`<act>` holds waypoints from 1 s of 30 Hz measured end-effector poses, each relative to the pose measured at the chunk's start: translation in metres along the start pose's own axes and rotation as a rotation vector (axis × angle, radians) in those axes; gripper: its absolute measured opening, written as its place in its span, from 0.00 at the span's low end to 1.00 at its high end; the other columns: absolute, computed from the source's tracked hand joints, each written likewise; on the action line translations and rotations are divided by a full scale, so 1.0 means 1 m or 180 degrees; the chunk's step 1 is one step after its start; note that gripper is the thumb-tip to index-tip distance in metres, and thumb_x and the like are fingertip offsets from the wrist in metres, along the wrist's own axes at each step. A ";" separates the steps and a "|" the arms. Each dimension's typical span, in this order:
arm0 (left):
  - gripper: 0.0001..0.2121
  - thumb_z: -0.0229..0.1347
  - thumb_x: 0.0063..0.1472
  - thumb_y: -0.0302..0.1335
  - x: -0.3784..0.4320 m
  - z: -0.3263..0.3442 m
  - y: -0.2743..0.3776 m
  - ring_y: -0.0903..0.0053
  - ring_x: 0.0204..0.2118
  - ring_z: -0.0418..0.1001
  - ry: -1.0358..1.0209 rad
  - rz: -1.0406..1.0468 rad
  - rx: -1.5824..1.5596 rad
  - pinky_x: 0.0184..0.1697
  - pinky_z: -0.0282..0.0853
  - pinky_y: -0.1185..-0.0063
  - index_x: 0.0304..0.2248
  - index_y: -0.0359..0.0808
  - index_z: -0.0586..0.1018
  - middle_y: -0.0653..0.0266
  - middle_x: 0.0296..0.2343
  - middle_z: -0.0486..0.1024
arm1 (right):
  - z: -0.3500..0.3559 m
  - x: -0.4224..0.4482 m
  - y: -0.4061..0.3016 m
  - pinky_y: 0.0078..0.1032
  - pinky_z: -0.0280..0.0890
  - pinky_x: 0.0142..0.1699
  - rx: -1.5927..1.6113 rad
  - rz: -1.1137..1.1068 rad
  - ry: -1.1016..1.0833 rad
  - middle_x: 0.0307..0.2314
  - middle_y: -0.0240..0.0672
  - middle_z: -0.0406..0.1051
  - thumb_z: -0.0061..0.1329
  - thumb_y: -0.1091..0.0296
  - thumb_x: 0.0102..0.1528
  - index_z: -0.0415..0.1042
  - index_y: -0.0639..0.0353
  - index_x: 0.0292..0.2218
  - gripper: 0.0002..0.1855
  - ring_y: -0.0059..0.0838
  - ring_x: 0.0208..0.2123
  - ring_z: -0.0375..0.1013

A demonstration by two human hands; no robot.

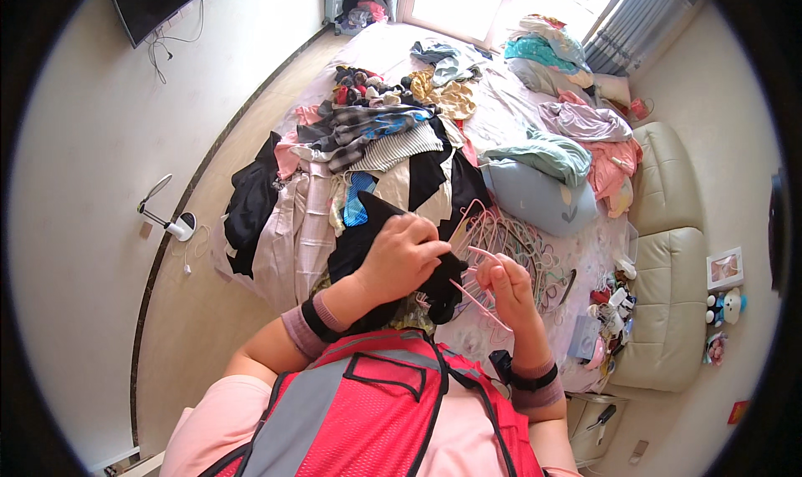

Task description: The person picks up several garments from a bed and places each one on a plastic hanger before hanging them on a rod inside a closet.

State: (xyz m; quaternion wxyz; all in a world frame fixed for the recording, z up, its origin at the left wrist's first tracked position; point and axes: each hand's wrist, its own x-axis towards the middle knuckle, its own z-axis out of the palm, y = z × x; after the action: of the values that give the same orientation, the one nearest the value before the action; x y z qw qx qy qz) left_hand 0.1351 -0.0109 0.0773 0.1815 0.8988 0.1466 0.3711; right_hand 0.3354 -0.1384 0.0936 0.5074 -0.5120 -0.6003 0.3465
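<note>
My left hand [401,256] grips a black garment [442,283], whose dark cloth hangs in front of my body. In my right hand [509,284] is a pink clothes hanger [481,306], its near end reaching towards the black cloth. Whether the hanger is inside the garment I cannot tell. Beyond my right hand, a tangled heap of hangers [529,245] lies on the bed. Past my left hand are a blue patterned tie [359,195], a striped garment [398,149] and a plaid garment [351,132].
The bed [463,345] carries several clothing piles, a blue-grey pillow [539,195] and, at right, a cluster of small items with a pale blue box [584,336]. A beige leather sofa [667,301] stands along the right side. On the floor at left is a white lamp [182,226].
</note>
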 end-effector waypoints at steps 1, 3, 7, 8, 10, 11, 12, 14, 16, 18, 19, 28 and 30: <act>0.16 0.62 0.45 0.27 0.006 -0.010 0.003 0.65 0.37 0.71 0.0163 0.0138 0.0340 0.40 0.67 0.71 0.37 0.42 0.80 0.62 0.33 0.71 | 0.002 0.001 -0.001 0.19 0.58 0.29 0.0096 0.0010 -0.0023 0.20 0.29 0.61 0.34 0.60 0.66 0.63 0.63 0.26 0.19 0.19 0.23 0.59; 0.14 0.62 0.45 0.29 0.005 -0.009 -0.001 0.67 0.34 0.72 0.0273 0.0268 0.0400 0.38 0.67 0.72 0.35 0.43 0.80 0.65 0.29 0.72 | 0.006 0.003 -0.006 0.19 0.59 0.30 0.0215 0.0035 -0.0038 0.19 0.28 0.61 0.34 0.63 0.65 0.63 0.62 0.26 0.18 0.18 0.23 0.60; 0.07 0.60 0.48 0.29 -0.005 -0.005 -0.010 0.65 0.28 0.74 -0.0329 -0.0251 0.0137 0.31 0.69 0.70 0.30 0.42 0.79 0.63 0.23 0.73 | 0.020 0.012 -0.020 0.19 0.63 0.36 0.0447 -0.0053 0.0286 0.29 0.35 0.71 0.36 0.66 0.64 0.67 0.65 0.42 0.12 0.20 0.29 0.66; 0.07 0.60 0.49 0.29 -0.007 -0.007 -0.009 0.64 0.28 0.74 -0.0181 -0.0410 0.0132 0.31 0.69 0.70 0.31 0.41 0.79 0.63 0.24 0.74 | 0.032 0.016 -0.027 0.18 0.64 0.35 0.0663 -0.0090 0.0786 0.30 0.33 0.71 0.37 0.70 0.63 0.69 0.66 0.40 0.10 0.18 0.28 0.67; 0.07 0.59 0.50 0.29 -0.006 -0.014 -0.010 0.64 0.28 0.74 -0.0027 -0.0539 0.0120 0.31 0.69 0.70 0.31 0.40 0.80 0.62 0.24 0.74 | 0.032 0.014 -0.026 0.17 0.64 0.34 0.0860 -0.0144 0.1306 0.30 0.31 0.71 0.39 0.75 0.62 0.71 0.66 0.39 0.09 0.17 0.27 0.67; 0.07 0.59 0.51 0.29 -0.006 -0.017 -0.011 0.64 0.28 0.74 0.0149 -0.0661 0.0079 0.31 0.69 0.71 0.31 0.40 0.80 0.62 0.24 0.74 | 0.019 0.005 -0.011 0.17 0.65 0.35 0.0658 0.0118 0.0891 0.31 0.32 0.72 0.40 0.76 0.61 0.71 0.67 0.40 0.09 0.18 0.27 0.68; 0.06 0.59 0.52 0.29 -0.004 -0.020 -0.011 0.64 0.29 0.75 0.0331 -0.0771 0.0029 0.31 0.69 0.71 0.31 0.39 0.80 0.62 0.24 0.74 | 0.011 -0.001 0.001 0.18 0.65 0.35 0.0445 0.0373 0.0482 0.31 0.32 0.72 0.42 0.77 0.60 0.71 0.67 0.42 0.09 0.19 0.28 0.69; 0.07 0.58 0.53 0.28 0.002 -0.031 -0.005 0.64 0.29 0.74 0.0361 -0.0859 -0.0020 0.31 0.69 0.71 0.32 0.39 0.80 0.62 0.24 0.74 | 0.018 -0.004 0.015 0.18 0.66 0.35 0.0090 0.0564 0.0139 0.31 0.33 0.72 0.42 0.77 0.59 0.70 0.67 0.43 0.11 0.19 0.29 0.70; 0.07 0.58 0.53 0.27 0.004 -0.037 -0.003 0.63 0.28 0.74 0.0439 -0.0896 -0.0065 0.30 0.68 0.71 0.34 0.38 0.80 0.61 0.24 0.74 | 0.030 -0.005 0.035 0.22 0.67 0.36 -0.0465 0.0691 -0.0340 0.32 0.38 0.73 0.45 0.77 0.56 0.68 0.67 0.47 0.16 0.23 0.29 0.71; 0.07 0.58 0.53 0.25 0.006 -0.042 0.001 0.64 0.28 0.74 0.0442 -0.0909 -0.0123 0.30 0.68 0.72 0.34 0.37 0.80 0.59 0.24 0.74 | 0.040 -0.002 0.044 0.24 0.68 0.36 -0.0465 0.0575 -0.0392 0.33 0.40 0.72 0.46 0.77 0.55 0.66 0.67 0.49 0.18 0.25 0.29 0.72; 0.07 0.59 0.53 0.23 0.008 -0.045 0.004 0.64 0.27 0.74 0.0457 -0.0937 -0.0175 0.30 0.68 0.73 0.33 0.35 0.80 0.58 0.25 0.75 | 0.046 0.001 0.045 0.26 0.68 0.37 -0.0469 0.0457 -0.0464 0.33 0.42 0.72 0.46 0.77 0.55 0.65 0.66 0.50 0.21 0.28 0.29 0.73; 0.07 0.58 0.54 0.24 0.007 -0.072 0.014 0.65 0.27 0.74 0.0771 -0.1020 -0.0427 0.29 0.68 0.75 0.34 0.37 0.81 0.60 0.25 0.75 | 0.050 0.001 0.084 0.38 0.67 0.41 -0.1271 0.0893 -0.0739 0.37 0.52 0.68 0.50 0.72 0.51 0.62 0.66 0.47 0.22 0.49 0.35 0.73; 0.07 0.58 0.54 0.23 0.007 -0.077 0.013 0.66 0.27 0.74 0.0847 -0.0986 -0.0408 0.29 0.68 0.75 0.34 0.36 0.81 0.60 0.25 0.75 | 0.042 -0.004 0.093 0.40 0.66 0.42 -0.2116 0.0720 -0.0816 0.35 0.50 0.67 0.50 0.71 0.50 0.64 0.65 0.45 0.20 0.52 0.38 0.70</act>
State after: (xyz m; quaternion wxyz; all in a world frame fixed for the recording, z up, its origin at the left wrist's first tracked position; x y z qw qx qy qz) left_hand 0.0859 -0.0027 0.1383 0.2723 0.7952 0.2818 0.4627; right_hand 0.3191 -0.1161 -0.0045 0.1927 -0.6644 -0.6783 0.2478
